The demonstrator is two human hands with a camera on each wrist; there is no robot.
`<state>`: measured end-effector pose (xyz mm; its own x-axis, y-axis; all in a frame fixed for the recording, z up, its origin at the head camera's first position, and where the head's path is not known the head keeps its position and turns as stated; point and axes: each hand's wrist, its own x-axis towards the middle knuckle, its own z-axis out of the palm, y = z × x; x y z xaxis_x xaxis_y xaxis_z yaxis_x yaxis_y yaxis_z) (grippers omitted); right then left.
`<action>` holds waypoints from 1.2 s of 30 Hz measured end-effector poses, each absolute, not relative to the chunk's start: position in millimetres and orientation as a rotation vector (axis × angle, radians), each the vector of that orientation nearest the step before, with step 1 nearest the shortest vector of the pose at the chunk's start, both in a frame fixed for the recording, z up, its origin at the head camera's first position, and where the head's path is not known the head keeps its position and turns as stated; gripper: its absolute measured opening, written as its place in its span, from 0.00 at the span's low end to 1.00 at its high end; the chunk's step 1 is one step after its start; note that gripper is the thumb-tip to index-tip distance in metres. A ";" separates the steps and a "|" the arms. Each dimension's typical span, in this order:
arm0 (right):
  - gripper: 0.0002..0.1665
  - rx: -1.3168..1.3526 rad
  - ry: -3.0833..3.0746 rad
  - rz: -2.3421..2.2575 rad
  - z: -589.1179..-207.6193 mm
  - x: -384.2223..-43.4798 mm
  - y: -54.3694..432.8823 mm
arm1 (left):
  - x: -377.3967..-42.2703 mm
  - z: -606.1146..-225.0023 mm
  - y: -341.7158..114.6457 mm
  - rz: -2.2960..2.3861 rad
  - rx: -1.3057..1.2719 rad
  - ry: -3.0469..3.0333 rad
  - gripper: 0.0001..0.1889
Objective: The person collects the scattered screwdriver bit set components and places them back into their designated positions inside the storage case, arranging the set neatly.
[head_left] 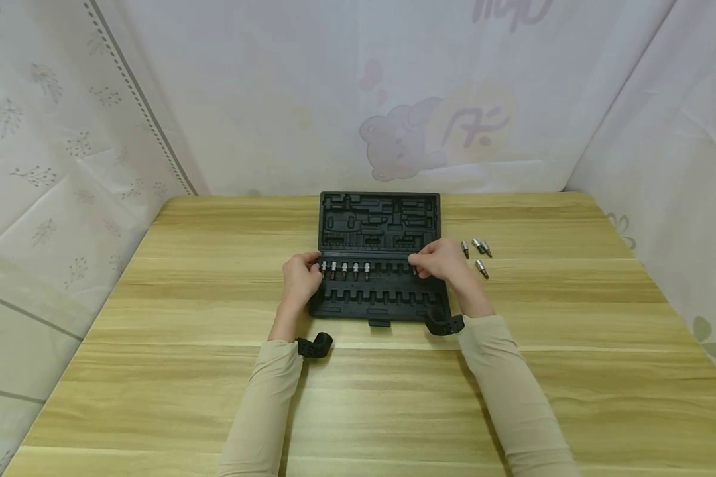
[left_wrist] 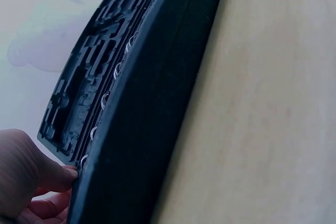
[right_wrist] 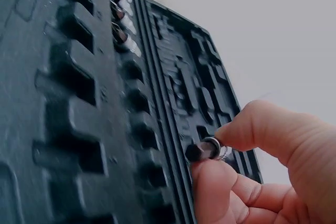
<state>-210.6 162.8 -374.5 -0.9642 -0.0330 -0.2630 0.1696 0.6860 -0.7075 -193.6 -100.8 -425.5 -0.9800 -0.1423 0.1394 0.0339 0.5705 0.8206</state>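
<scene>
A black plastic socket case [head_left: 379,311] lies unfolded on the table. Several silver bit sockets [head_left: 344,268] sit in a row in the left part of its upper row of slots. At the case's left side my left hand [head_left: 300,281] grips the edge near the hinge, thumb on the rim in the left wrist view. Between thumb and fingers, my right hand [head_left: 443,259] pinches one bit socket [right_wrist: 210,150], its dark hex tip pointing toward the case. That socket is held above the right part of the upper row, apart from the slots.
Several loose bit sockets [head_left: 481,267] lie on the wooden table [head_left: 573,298] right of the case. The moulded lid [head_left: 379,222] stands open at the back. Black wrist mounts [head_left: 315,346] are on both forearms. A patterned cloth [head_left: 262,99] hangs behind the table.
</scene>
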 end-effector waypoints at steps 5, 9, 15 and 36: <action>0.14 0.044 2.593 -1.194 -377.0 -213.8 150.2 | -193.0 -424.7 -100.6 -1.380 0.086 -2.621 0.17; 0.14 0.028 2.533 -1.207 -376.7 -216.9 138.8 | -192.5 -423.9 -99.9 -1.406 0.092 -2.623 0.17; 0.13 0.040 2.471 -1.185 -378.1 -223.5 126.4 | -193.2 -424.3 -99.5 -1.398 0.101 -2.619 0.17; 0.21 0.096 2.497 -1.044 -383.0 -231.9 99.9 | -192.6 -424.0 -98.8 -1.396 0.103 -2.609 0.17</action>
